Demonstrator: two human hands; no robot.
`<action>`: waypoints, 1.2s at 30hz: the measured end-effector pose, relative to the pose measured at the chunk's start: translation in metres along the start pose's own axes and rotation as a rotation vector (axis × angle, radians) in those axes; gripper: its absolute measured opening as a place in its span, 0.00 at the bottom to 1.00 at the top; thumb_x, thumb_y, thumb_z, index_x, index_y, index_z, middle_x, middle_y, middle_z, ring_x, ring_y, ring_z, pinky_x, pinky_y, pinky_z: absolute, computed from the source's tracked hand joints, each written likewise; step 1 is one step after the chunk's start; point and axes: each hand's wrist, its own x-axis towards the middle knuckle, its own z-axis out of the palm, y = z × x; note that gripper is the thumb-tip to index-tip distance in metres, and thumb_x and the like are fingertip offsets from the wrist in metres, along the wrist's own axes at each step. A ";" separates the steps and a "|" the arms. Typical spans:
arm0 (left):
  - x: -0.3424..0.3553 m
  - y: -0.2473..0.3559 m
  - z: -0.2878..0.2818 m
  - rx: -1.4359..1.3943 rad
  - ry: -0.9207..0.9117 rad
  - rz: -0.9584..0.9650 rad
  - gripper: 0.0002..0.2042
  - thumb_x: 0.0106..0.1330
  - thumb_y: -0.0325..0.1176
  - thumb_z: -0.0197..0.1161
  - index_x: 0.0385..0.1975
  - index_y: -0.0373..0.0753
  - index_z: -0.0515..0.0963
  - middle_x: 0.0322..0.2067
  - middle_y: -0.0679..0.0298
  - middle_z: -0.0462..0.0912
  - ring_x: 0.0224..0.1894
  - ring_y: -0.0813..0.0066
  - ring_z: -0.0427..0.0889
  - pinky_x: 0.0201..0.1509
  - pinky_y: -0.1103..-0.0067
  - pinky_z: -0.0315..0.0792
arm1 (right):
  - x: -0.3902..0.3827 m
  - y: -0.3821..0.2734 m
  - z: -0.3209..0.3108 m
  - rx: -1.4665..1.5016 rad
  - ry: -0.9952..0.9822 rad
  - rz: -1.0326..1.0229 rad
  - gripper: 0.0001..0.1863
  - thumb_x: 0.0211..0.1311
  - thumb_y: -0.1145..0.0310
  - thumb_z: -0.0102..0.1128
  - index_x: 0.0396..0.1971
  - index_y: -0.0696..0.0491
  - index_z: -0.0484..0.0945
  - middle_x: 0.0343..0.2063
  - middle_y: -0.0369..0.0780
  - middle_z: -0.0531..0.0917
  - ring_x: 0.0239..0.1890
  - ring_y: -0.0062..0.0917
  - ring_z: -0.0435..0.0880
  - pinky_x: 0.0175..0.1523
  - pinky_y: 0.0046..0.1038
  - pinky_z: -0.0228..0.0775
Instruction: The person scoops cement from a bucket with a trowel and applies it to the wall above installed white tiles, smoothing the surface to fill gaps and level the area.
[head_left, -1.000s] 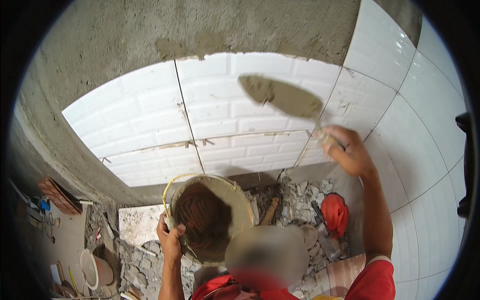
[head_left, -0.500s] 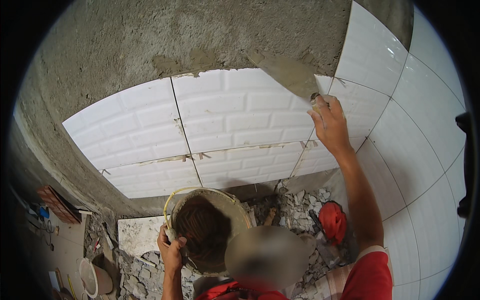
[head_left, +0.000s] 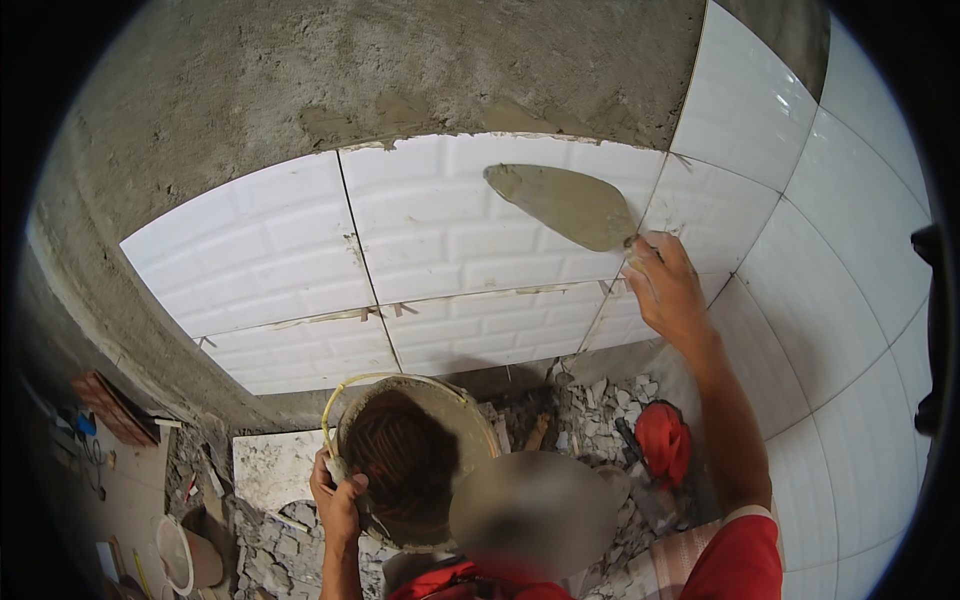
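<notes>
My right hand is closed round the handle of a pointed trowel, whose mortar-smeared blade points left in front of the white brick-patterned wall tiles. My left hand grips the rim and yellow handle of a bucket at its left side. Inside the bucket the walls are coated with grey mortar, and a brown ridged patch shows in shadow. Above the tiles' top edge, wet mortar is smeared on the rough grey wall.
Broken rubble covers the floor by the wall, with a red cloth bundle on it. A pale board lies left of the bucket. A smaller bucket stands at lower left. Glossy white tiles line the right wall.
The trowel has come down off the bare wall to in front of the tiles, leaving a fresh mortar smear above them. My left hand and the bucket have hardly moved.
</notes>
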 end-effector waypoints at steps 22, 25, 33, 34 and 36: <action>0.005 -0.002 0.000 -0.015 0.015 -0.034 0.25 0.50 0.27 0.65 0.54 0.34 0.79 0.37 0.70 0.82 0.36 0.83 0.77 0.42 0.83 0.73 | 0.092 0.016 -0.072 -0.180 -0.148 -0.132 0.15 0.71 0.63 0.62 0.45 0.61 0.84 0.41 0.49 0.84 0.42 0.47 0.84 0.48 0.42 0.78; 0.007 -0.001 0.000 -0.067 -0.011 -0.040 0.25 0.51 0.27 0.65 0.54 0.34 0.79 0.37 0.70 0.82 0.35 0.83 0.77 0.41 0.83 0.72 | 0.101 0.013 -0.085 -0.222 -0.249 -0.099 0.16 0.72 0.61 0.60 0.41 0.61 0.82 0.38 0.49 0.83 0.40 0.48 0.83 0.47 0.43 0.77; 0.002 0.001 0.003 -0.018 0.008 -0.025 0.25 0.50 0.24 0.62 0.53 0.34 0.79 0.37 0.70 0.82 0.33 0.83 0.76 0.39 0.83 0.71 | 0.122 0.007 -0.107 -0.174 -0.276 -0.157 0.17 0.72 0.61 0.59 0.39 0.63 0.82 0.34 0.50 0.82 0.37 0.44 0.81 0.46 0.43 0.74; 0.001 0.001 0.002 -0.018 0.007 -0.015 0.25 0.50 0.24 0.62 0.52 0.34 0.79 0.37 0.70 0.82 0.34 0.83 0.76 0.39 0.83 0.71 | 0.125 0.008 -0.110 -0.151 -0.298 -0.164 0.17 0.72 0.61 0.59 0.39 0.63 0.82 0.34 0.49 0.82 0.37 0.43 0.80 0.46 0.42 0.73; -0.001 0.002 -0.001 0.003 0.018 -0.023 0.25 0.49 0.24 0.62 0.52 0.34 0.79 0.37 0.70 0.81 0.34 0.83 0.76 0.40 0.83 0.71 | 0.126 0.009 -0.119 -0.114 -0.329 -0.108 0.17 0.72 0.62 0.59 0.39 0.63 0.82 0.34 0.49 0.82 0.36 0.42 0.80 0.45 0.41 0.72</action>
